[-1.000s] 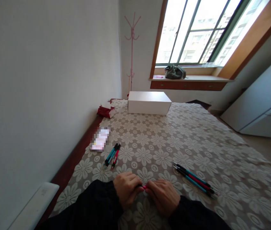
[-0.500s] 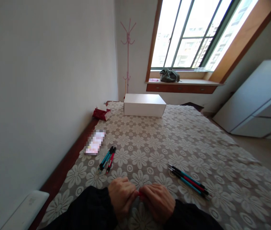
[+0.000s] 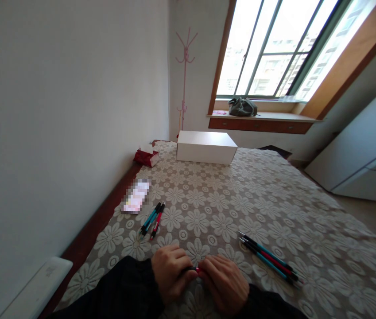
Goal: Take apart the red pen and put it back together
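Pen: a red pen [image 3: 197, 269] is pinched between both hands at the near edge of the table, just above the cloth; only a short red and black stretch shows between the fingers.
Left hand: the left hand [image 3: 171, 273] is curled, fingertips closed on the pen's black end.
Right hand: the right hand [image 3: 225, 282] is closed too, clamped on the red end, its knuckles nearly touching the left hand's.
Sleeves: dark sleeves [image 3: 121, 292] cover both forearms, coming in over the near edge.
Pens on the right: a loose bundle of pens [image 3: 269, 258], teal, red and black, lies on the cloth near the right hand, angled towards the near right corner.
Pens on the left: a smaller set of pens [image 3: 153, 218], two teal and one red, lies side by side beyond the left hand, towards the left edge.
Blurred item: a flat pixelated packet [image 3: 137, 196] sits just beyond that set, close to the left edge.
Tablecloth: a lace tablecloth [image 3: 274, 199] with a daisy pattern covers the table.
Far end: a white box [image 3: 206, 147] stands at the far edge; a red tissue pack [image 3: 146, 156] sits at the far left corner beside it.
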The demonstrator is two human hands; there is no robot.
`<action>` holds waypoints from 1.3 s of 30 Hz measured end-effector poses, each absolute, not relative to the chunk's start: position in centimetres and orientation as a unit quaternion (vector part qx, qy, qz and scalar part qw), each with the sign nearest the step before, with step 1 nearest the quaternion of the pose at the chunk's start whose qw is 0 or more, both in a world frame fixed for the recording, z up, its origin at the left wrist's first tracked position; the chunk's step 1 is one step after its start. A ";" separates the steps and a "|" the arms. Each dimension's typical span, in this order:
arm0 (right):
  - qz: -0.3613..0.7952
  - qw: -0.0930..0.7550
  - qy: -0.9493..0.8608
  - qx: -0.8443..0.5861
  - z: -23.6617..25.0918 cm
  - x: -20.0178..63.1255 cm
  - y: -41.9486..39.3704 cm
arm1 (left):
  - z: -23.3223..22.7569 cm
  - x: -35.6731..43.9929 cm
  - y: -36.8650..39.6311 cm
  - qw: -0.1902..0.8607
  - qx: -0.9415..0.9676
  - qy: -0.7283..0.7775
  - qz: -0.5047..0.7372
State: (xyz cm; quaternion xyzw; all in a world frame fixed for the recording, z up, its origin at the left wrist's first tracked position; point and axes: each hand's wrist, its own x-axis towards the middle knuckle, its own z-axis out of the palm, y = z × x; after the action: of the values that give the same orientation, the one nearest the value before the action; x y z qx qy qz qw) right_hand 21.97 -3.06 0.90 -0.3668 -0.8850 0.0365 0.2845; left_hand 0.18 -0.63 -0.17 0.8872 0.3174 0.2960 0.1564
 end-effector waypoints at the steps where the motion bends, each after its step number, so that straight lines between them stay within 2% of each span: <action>1: 0.033 0.288 -0.884 -0.367 0.8 22.0 -3.0 | -0.1 0.2 -0.7 0.156 0.883 0.325 0.301; 10: 0.055 0.245 -0.886 -0.391 0.6 22.1 -3.3 | 0.4 0.0 -0.8 0.189 0.878 0.309 0.312; 18: 0.038 0.278 -0.885 -0.372 0.6 22.0 -3.0 | 0.3 0.0 -0.6 0.164 0.870 0.354 0.301; 24: 0.049 0.267 -0.888 -0.372 0.5 22.1 -3.0 | 0.4 -0.2 -0.6 0.187 0.873 0.345 0.290; 30: 0.021 0.275 -0.888 -0.367 0.1 22.3 -2.8 | 0.7 0.0 -0.5 0.150 0.881 0.351 0.277; 36: 0.041 0.280 -0.879 -0.384 0.6 22.3 -3.0 | 1.2 -0.4 -0.7 0.197 0.873 0.345 0.283; 39: 0.025 0.275 -0.882 -0.382 1.1 22.2 -3.0 | 1.4 -0.5 -0.7 0.187 0.874 0.363 0.264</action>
State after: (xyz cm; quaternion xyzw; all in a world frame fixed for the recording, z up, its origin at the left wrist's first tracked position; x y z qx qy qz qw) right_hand 22.20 -2.99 1.08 -0.3822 -0.8819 0.0249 0.2747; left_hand -0.46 -0.73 1.40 0.8740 0.3626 0.2638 0.1871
